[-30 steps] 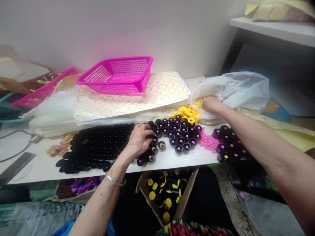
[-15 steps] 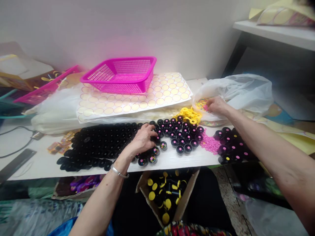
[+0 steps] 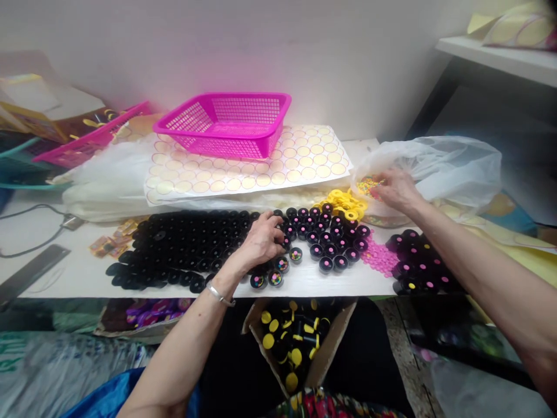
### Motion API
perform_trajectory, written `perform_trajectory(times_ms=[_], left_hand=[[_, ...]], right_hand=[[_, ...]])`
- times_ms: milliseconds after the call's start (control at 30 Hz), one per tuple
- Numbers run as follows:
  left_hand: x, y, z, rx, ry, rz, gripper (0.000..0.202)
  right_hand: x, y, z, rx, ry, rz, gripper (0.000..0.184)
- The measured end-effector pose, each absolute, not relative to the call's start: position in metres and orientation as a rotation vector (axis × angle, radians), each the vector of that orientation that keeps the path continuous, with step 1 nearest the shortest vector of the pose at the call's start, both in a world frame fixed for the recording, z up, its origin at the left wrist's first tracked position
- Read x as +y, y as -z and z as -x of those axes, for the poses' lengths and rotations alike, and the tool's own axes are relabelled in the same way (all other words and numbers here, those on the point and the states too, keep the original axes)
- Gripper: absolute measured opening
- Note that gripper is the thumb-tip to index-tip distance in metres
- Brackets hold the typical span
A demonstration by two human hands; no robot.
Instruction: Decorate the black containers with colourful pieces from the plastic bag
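Observation:
My left hand [image 3: 264,237] is over the small black cups [image 3: 187,238], its bent fingers on a cup at the right end of the packed rows and partly hiding it. Just in front of it stand several cups holding colourful beads [image 3: 275,278]. My right hand [image 3: 398,188] is at the mouth of a clear plastic bag [image 3: 456,159], fingers pinched together among tiny multicoloured beads [image 3: 368,184]. What its fingertips hold is hidden. Between the hands are more black cups with pink dots [image 3: 331,251], yellow rings [image 3: 348,203] and loose pink pieces [image 3: 380,255].
A pink basket [image 3: 235,145] sits on a sheet of round stickers [image 3: 300,168] behind the cups. Below the table edge, a cardboard box [image 3: 333,354] holds black containers with yellow lids [image 3: 296,356]. More black cups [image 3: 418,261] stand under my right forearm. A ruler-like bar [image 3: 35,273] lies left.
The view has shifted slightly, moving the scene right. My right hand has gone a little deeper over the beads in the bag; my left hand stays at the same cups.

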State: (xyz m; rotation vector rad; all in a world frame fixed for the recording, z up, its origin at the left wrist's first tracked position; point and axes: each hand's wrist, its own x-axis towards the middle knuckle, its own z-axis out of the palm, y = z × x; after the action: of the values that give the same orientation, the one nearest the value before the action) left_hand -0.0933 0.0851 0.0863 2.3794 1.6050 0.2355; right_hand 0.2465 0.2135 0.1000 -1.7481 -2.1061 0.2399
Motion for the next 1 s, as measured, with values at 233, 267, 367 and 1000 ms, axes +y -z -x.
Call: perform_trajectory(times_ms=[233,267,367,1000], left_hand=[[0.082,-0.084,0.090,1.544,-0.367,-2.458,0.003],[0.082,-0.084,0.090,1.537,-0.372,-2.470,0.004],[0.082,-0.084,0.092,1.519,-0.396,-2.490,0.001],[0.016,-0.188,0.072,1.013,-0.852,-2.634,0.009]], right_hand=[[0.172,-0.118,-0.208,-2.211,-0.141,1.258,0.018],[0.166,-0.119,-0.201,-2.229,-0.144,1.191,0.017],[0.149,-0.123,-0.181,-2.255,-0.169,1.063,0.015],[0.011,-0.139,-0.107,-1.991,-0.916,0.918,0.024]])
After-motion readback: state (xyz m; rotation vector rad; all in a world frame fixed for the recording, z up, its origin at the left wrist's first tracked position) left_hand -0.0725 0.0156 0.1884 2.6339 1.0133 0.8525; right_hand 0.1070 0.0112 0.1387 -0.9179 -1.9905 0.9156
